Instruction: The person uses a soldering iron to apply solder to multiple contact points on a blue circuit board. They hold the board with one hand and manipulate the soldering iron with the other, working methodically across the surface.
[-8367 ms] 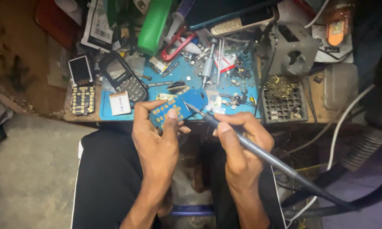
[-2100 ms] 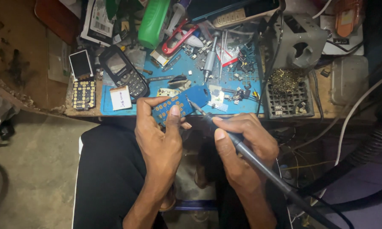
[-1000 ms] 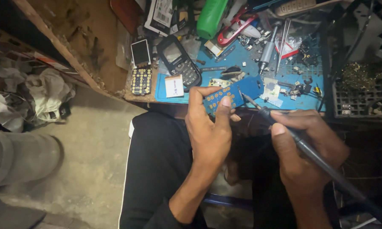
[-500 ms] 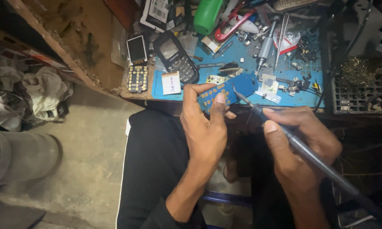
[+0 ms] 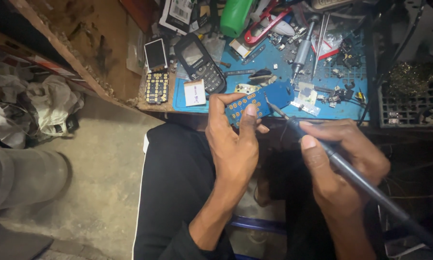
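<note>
My left hand (image 5: 233,144) grips a small blue circuit board (image 5: 261,102) dotted with gold keypad contacts, thumb pressed on its face, at the near edge of the bench. My right hand (image 5: 344,161) holds a dark soldering iron (image 5: 351,169) like a pen. The iron's tip rests against the board's right part. Its grey handle and cable run off toward the lower right.
A blue work mat (image 5: 322,82) carries a dark phone body (image 5: 200,62), small parts, tweezers and a screwdriver. A phone screen and keypad board (image 5: 157,72) lie at the wooden bench's left. A green bottle (image 5: 235,17) lies behind. Brass wool tip cleaner (image 5: 409,84) sits right. Concrete floor lies left.
The view swung left, then eased back toward the bench, bringing the floor and rags into sight. Both hands keep the same hold, iron tip at the board.
</note>
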